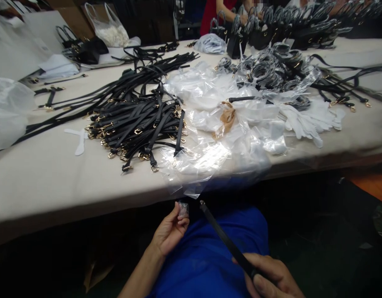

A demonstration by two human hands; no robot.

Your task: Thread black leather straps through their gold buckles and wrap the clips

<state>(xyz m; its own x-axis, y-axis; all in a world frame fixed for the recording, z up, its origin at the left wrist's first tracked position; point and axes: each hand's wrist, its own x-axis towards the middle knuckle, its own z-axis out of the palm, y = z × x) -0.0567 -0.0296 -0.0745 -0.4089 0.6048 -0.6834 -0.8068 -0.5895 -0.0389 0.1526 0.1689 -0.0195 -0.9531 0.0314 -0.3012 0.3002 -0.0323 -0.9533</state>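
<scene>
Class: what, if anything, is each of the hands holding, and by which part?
The left hand holds a crumpled bit of clear plastic, which part unclear; the right hand grips a black strap by its nearer portion.

The held strap [224, 236] at five o'clock is plain black, like the piled straps [129, 120] at ten with gold clasps [138, 131]. Six: vivid blue garment [209, 265]. Twelve: red top [209, 18]. Cream table [48, 174]; gloves [312, 120] toward two-thirty, white.
</scene>
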